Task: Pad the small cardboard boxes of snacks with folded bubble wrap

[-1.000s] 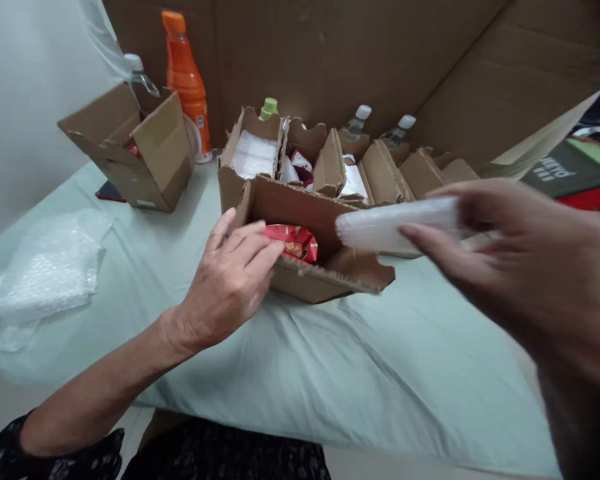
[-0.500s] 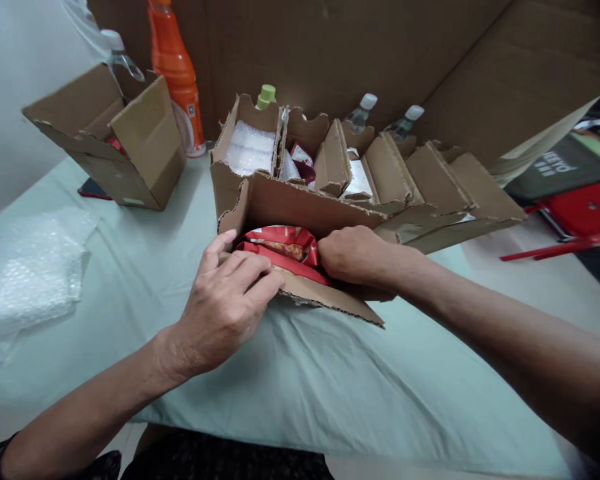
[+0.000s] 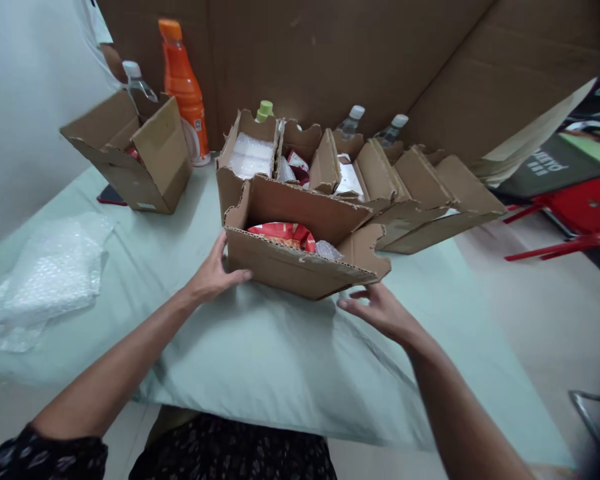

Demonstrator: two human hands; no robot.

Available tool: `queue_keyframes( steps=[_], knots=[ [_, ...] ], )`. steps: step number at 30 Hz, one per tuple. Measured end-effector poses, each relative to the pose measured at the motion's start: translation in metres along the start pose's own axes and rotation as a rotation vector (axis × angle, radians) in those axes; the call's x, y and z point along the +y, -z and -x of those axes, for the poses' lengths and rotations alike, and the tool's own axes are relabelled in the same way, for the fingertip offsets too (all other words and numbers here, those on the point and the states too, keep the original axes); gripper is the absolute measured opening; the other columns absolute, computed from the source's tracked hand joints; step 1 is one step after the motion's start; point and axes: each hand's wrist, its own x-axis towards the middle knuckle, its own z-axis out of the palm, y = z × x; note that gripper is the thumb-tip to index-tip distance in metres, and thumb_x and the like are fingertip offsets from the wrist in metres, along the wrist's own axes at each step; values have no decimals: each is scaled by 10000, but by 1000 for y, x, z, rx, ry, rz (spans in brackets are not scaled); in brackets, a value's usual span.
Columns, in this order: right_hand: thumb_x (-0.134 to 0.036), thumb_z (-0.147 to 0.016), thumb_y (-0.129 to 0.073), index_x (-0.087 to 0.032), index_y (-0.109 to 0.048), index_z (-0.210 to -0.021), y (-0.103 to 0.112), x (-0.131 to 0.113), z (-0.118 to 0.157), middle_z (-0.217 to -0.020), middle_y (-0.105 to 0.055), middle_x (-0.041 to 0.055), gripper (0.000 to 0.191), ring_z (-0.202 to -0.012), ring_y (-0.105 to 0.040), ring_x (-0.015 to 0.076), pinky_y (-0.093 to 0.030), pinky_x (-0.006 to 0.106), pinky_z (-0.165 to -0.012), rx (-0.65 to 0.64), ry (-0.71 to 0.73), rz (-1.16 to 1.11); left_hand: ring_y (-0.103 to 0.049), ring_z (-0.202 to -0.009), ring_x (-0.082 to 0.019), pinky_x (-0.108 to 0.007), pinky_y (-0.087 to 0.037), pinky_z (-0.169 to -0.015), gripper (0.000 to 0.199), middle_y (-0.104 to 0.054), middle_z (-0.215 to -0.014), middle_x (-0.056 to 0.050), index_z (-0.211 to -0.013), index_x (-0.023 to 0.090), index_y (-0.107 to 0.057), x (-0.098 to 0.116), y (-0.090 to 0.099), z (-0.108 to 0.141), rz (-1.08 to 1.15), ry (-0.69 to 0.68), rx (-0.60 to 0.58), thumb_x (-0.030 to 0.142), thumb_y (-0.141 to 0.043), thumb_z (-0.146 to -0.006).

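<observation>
An open cardboard box (image 3: 290, 270) stands near the middle of the cloth-covered table. Inside it lie a red food packet (image 3: 285, 233) and a piece of bubble wrap (image 3: 329, 251). My left hand (image 3: 215, 270) grips the box's left end, its thumb across the front wall and its fingers along the side. At the lower right corner is my right hand (image 3: 377, 307), thumb and fingers apart. Its fingertips are partly hidden at the box's edge, and whether they press on the cardboard is unclear.
Several open cardboard boxes (image 3: 380, 177) stand in a row right behind. Another box (image 3: 130, 177) stands at the left by an orange bottle (image 3: 186, 93). Bubble wrap sheets (image 3: 55, 273) lie on the left of the table (image 3: 260, 360). A red stool (image 3: 580, 213) is beyond the right edge.
My right hand has come out of the box to its lower right corner. The front flap now stands up instead of leaning outward. My left hand has shifted from the flap to the left end.
</observation>
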Motion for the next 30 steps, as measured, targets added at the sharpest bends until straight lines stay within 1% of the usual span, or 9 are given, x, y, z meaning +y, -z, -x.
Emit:
queue_keyframes(
  steps=[3, 5, 9, 12, 14, 17, 21, 26, 30],
  knots=[
    [-684, -753, -749, -202, -692, -1162, -39, 4, -10, -1220, -747, 132, 635, -1129, -684, 329, -582, 462, -934, 50, 52, -176, -516, -1416, -396, -544, -407, -1204, 1059, -577, -1493, -162, -1508, 202, -456, 1, -17, -6, 130, 31, -58, 654, -880, -650],
    [-687, -785, -719, -203, -715, -1062, -51, -1, 1, -1117, -769, 119, 558, -1079, -690, 337, -572, 477, -931, 91, 55, -158, -537, -1388, -396, -548, -397, -1206, 1009, -619, -1431, -168, -1454, 181, -511, 7, -24, 9, 120, 38, -7, 645, -889, -642],
    [-682, -843, -669, -215, -723, -968, -58, -15, 47, -1044, -767, 105, 487, -975, -693, 323, -575, 483, -890, 110, 80, -14, -520, -1405, -397, -566, -335, -1245, 839, -647, -1383, -164, -1333, 181, -615, 17, -21, 77, -5, 71, 124, 567, -910, -650],
    [-681, -868, -654, -221, -726, -973, -63, -39, 59, -1121, -754, 109, 477, -1026, -685, 320, -573, 470, -923, 51, 156, 10, -577, -1350, -385, -558, -396, -1209, 721, -678, -1344, -154, -1259, 187, -648, 26, -6, 118, 2, 164, 217, 578, -872, -695],
    [-683, -869, -651, -215, -727, -986, -64, -58, 48, -1122, -754, 114, 488, -1029, -686, 318, -582, 455, -905, 16, 215, -18, -627, -1281, -379, -549, -455, -1157, 743, -694, -1314, -163, -1252, 168, -634, 37, 5, 122, 30, 207, 291, 601, -863, -695],
    [-671, -857, -669, -214, -727, -989, -54, -78, 28, -1011, -769, 101, 480, -921, -696, 293, -594, 428, -823, 61, 258, -68, -677, -1181, -343, -518, -510, -1094, 747, -719, -1256, -152, -1272, 163, -607, 62, 11, 102, 9, 117, 353, 595, -853, -714],
    [-639, -845, -703, -245, -707, -880, -34, -72, 39, -848, -735, 70, 396, -805, -676, 272, -590, 426, -781, 214, 215, -49, -632, -1272, -335, -506, -469, -1152, 723, -691, -1309, -154, -1356, 180, -584, 85, -4, 84, -94, -88, 264, 564, -815, -790],
    [-635, -838, -711, -244, -722, -946, -37, -68, 57, -980, -765, 98, 406, -926, -699, 314, -586, 466, -843, 162, 200, -26, -656, -1231, -321, -503, -482, -1140, 661, -705, -1284, -145, -1336, 190, -598, 71, -8, 112, -37, -3, 241, 549, -799, -818],
    [-608, -847, -707, -196, -719, -974, -69, -92, 10, -1004, -770, 114, 431, -956, -702, 308, -581, 441, -848, -21, 265, -94, -628, -1280, -322, -517, -423, -1199, 603, -710, -1237, -126, -1280, 192, -600, 50, 14, 139, -55, 70, 455, 524, -800, -819]
  ],
)
